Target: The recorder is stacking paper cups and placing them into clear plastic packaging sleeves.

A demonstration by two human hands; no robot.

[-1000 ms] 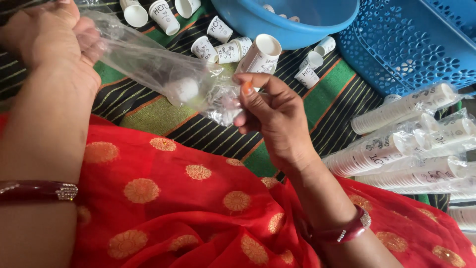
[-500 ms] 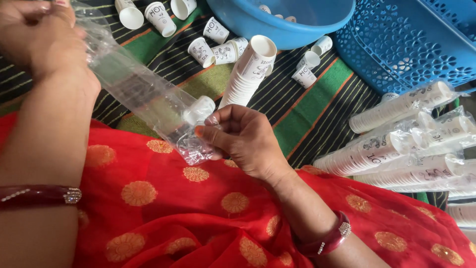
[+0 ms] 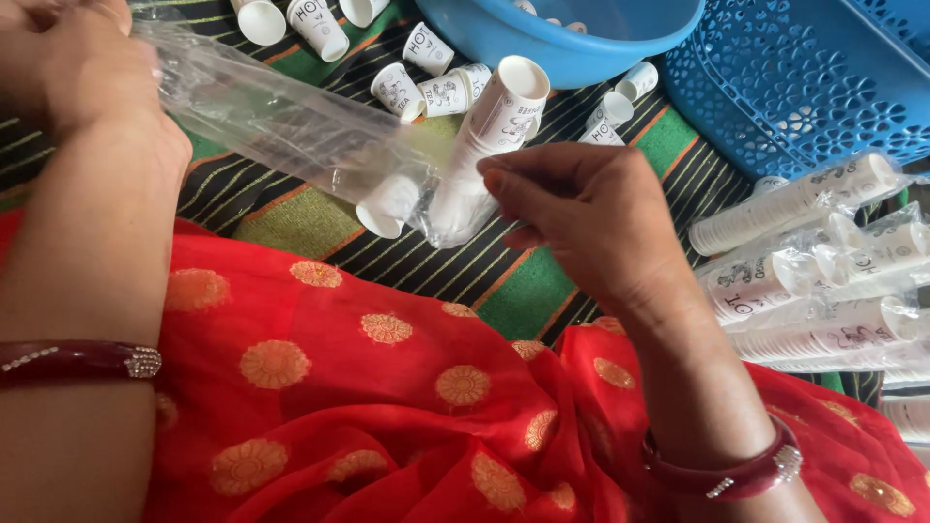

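Observation:
A long clear plastic sleeve bag stretches between my two hands. My left hand grips its upper end at the top left. My right hand pinches its lower end near the middle of the view. Just behind that end stands a tall stack of white paper cups, leaning on the striped mat. One single white cup lies on its side under the bag. Both wrists wear dark red bangles.
Several loose white cups lie scattered on the green and black striped mat. A blue tub and a blue lattice basket sit at the top. Bagged cup stacks lie at right. Red cloth with gold dots covers my lap.
My right hand has slid along the bag and now holds its lower end further right, beside the cup stack. The bag is pulled straighter between my hands.

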